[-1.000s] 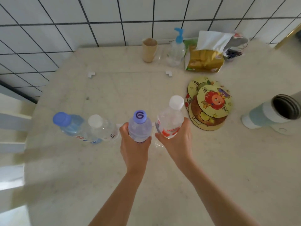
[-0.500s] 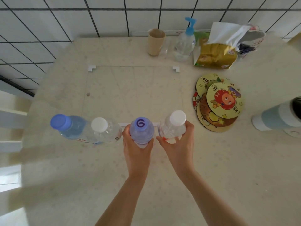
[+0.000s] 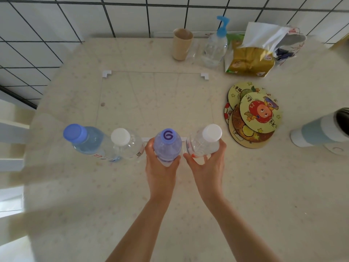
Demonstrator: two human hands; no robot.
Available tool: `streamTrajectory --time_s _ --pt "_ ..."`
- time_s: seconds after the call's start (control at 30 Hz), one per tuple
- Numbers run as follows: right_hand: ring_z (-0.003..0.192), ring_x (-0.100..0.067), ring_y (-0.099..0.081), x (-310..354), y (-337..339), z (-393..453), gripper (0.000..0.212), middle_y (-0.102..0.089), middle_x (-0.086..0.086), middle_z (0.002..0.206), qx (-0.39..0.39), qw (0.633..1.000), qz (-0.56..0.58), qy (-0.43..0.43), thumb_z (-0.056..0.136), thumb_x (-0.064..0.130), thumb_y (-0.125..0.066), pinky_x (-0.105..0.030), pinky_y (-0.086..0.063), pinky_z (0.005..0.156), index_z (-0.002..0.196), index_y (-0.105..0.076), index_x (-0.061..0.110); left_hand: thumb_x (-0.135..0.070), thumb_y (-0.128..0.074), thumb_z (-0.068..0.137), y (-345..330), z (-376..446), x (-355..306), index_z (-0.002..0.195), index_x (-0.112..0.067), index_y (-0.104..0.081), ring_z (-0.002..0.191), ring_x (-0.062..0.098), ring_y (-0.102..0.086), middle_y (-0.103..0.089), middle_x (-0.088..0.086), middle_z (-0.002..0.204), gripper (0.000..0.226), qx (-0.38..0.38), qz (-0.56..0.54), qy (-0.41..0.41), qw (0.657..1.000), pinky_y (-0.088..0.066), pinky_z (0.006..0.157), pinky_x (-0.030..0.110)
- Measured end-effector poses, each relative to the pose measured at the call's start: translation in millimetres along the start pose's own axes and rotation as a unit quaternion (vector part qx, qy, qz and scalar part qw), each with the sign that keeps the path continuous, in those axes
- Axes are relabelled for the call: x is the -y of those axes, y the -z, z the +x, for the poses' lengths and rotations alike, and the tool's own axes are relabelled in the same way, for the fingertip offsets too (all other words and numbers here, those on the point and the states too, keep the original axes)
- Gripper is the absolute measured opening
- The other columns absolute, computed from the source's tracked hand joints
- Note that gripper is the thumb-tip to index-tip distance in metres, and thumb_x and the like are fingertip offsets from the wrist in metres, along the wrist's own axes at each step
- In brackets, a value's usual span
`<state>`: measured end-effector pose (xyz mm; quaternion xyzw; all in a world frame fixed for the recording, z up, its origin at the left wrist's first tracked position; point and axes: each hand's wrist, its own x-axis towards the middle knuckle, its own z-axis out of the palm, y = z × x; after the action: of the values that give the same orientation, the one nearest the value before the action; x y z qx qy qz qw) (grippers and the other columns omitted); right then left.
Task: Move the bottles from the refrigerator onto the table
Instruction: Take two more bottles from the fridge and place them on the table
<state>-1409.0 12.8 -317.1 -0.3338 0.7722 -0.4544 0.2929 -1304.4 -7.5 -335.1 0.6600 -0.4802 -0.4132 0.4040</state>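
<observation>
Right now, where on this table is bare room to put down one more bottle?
Free: the marked square between the bottle row and the cup, and the near table beside the arms. Crowded: the back right round the pump bottle and tissue pack, and the coasters.

Four capped water bottles lined up in a row on the desk (image 3: 188,195)

Left to right: blue-cap bottle (image 3: 85,140), white-cap bottle (image 3: 128,146), purple-cap bottle (image 3: 167,146) marked with a 6, then a clear white-cap bottle with red label (image 3: 204,142). All upright, side by side.
</observation>
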Motion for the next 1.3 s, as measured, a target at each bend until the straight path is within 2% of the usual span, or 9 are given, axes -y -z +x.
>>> streamTrajectory --time_s 0.13,0.23,0.37,0.47,0.57,0.7,0.83,0.93,1.3 --pt "0.115 -0.011 -0.05 -0.3 3.3 2.8 0.084 -0.048 0.01 0.124 0.028 1.0 -0.007 0.007 0.066 0.016 -0.084 -0.03 -0.048 0.094 0.124 -0.028 0.041 -0.022 -0.08 0.077 1.9 -3.6 -0.2 0.134 -0.036 -0.036 0.116 0.008 -0.057 -0.057 -0.01 0.13 0.073 0.024 -0.004 0.008 1.0 -0.049 0.099 0.032" --pt "0.121 -0.012 -0.049 -4.4 7.0 1.5 0.079 -0.046 0.009 0.129 0.049 0.998 -0.031 0.007 0.072 0.013 -0.08 -0.028 -0.045 0.095 0.132 -0.03 0.025 -0.023 -0.075 0.082 5.5 -7.2 -4.1 0.131 -0.049 -0.031 0.118 0.005 -0.055 -0.054 -0.015 0.132 0.071 0.047 -0.008 0.023 0.999 -0.046 0.1 0.028" --pt "0.128 -0.014 -0.044 -11.8 13.6 -10.1 0.071 -0.044 0.001 0.137 0.065 0.996 -0.062 -0.021 0.081 0.015 -0.072 -0.041 -0.043 0.104 0.138 -0.029 0.015 -0.022 -0.07 0.086 8.4 -15.9 -1.1 0.137 -0.035 -0.038 0.118 0.004 -0.053 -0.053 -0.016 0.133 0.061 0.057 -0.002 0.071 0.996 -0.043 0.098 0.025" --pt "0.122 -0.016 -0.048 -19.2 25.2 -29.3 0.066 -0.049 0.0 0.128 0.045 0.997 -0.066 -0.012 0.083 0.013 -0.068 -0.044 -0.044 0.101 0.138 -0.031 0.016 -0.008 -0.063 0.087 14.6 -30.8 8.3 0.146 -0.024 -0.034 0.13 0.011 -0.048 -0.049 -0.009 0.141 0.068 0.059 0.018 0.102 0.993 -0.041 0.106 0.03" --pt "0.116 -0.017 -0.052 -26.5 41.0 -53.4 0.058 -0.05 0.006 0.118 0.045 0.997 -0.064 0.009 0.085 0.013 -0.065 -0.045 -0.045 0.099 0.135 -0.036 0.016 -0.003 -0.06 0.088 27.6 -56.7 9.6 0.133 -0.017 -0.047 0.115 0.017 -0.059 -0.06 -0.003 0.12 0.049 0.055 0.005 0.111 0.992 -0.045 0.097 0.029" --pt "0.114 -0.012 -0.053 -35.8 67.8 -96.9 0.044 -0.051 0.009 0.116 0.08 0.993 -0.069 0.052 0.09 0.016 -0.058 -0.039 -0.046 0.099 0.13 -0.041 0.017 -0.003 -0.058 0.09 50.7 -108.8 13.1 0.11 -0.02 -0.06 0.089 0.011 -0.067 -0.071 -0.002 0.105 0.026 0.079 -0.004 0.08 0.994 -0.054 0.089 0.036" --pt "0.115 -0.012 -0.054 -53.4 102.3 -158.2 0.039 -0.055 0.008 0.117 0.141 0.983 -0.081 0.085 0.091 0.02 -0.056 -0.035 -0.045 0.098 0.128 -0.044 0.02 0.003 -0.056 0.09 83.9 -195.7 14.6 0.104 -0.014 -0.064 0.092 0.016 -0.07 -0.074 -0.001 0.095 0.023 0.032 -0.024 0.018 0.999 -0.055 0.084 0.032" --pt "0.116 -0.014 -0.055 -61.2 124.9 -200.2 0.039 -0.058 0.0 0.123 0.224 0.957 -0.125 0.133 0.092 0.021 -0.056 -0.028 -0.041 0.096 0.129 -0.045 0.016 0.007 -0.053 0.088 112.2 -264.2 21.4 0.104 -0.014 -0.065 0.094 0.01 -0.069 -0.074 -0.003 0.094 0.028 -0.001 -0.017 0.002 1.0 -0.053 0.088 0.028" --pt "0.114 -0.004 -0.051 -55.7 156.6 -376.8 0.038 -0.056 0.01 0.121 0.444 0.857 -0.156 0.213 0.094 0.029 -0.052 -0.022 -0.041 0.097 0.13 -0.044 0.021 -0.001 -0.059 0.089 231.9 -458.6 69.0 0.098 -0.022 -0.065 0.088 -0.006 -0.067 -0.072 -0.025 0.086 0.024 -0.184 0.044 0.083 0.978 -0.052 0.077 0.022"
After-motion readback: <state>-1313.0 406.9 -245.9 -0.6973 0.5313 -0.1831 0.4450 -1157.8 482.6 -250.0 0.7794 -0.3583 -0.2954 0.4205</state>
